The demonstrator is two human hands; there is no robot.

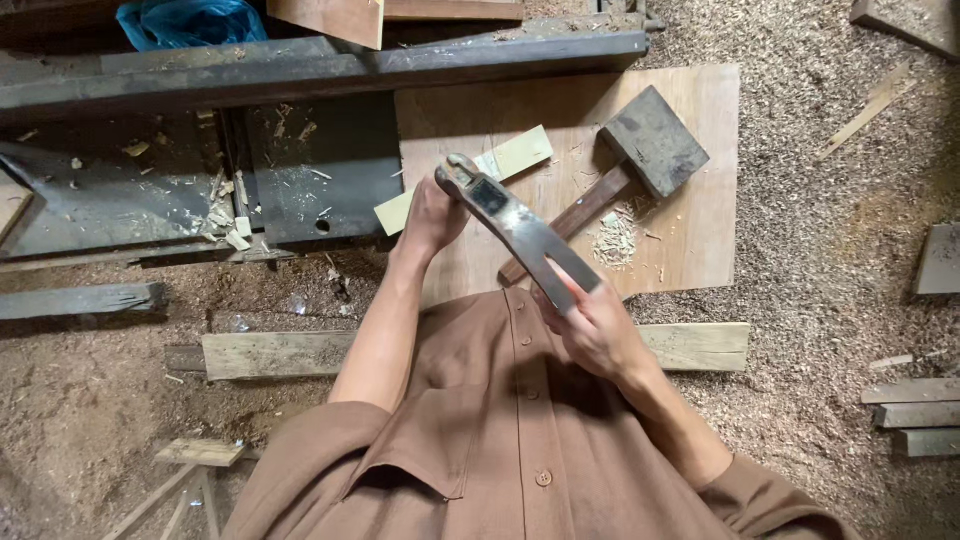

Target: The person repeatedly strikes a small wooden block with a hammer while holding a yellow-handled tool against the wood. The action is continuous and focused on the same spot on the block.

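My left hand [432, 215] grips the far, rounded end of a long grey metal hand tool [515, 228]. My right hand [592, 325] holds its near end. The tool is held slanting above my lap, over my brown shirt. Beyond it a wooden mallet [640, 155] with a dark square head lies on a plywood sheet [700, 230]. Next to my left hand a pale wooden strip [515, 158] lies across that sheet's left part.
A dark metal frame [300, 70] and a dusty black base [310, 170] stand at the upper left. A plank [270, 352] lies across the sawdust floor below my arms. Wood offcuts [915, 415] lie at the right, and a blue plastic bag [190, 20] sits at the top.
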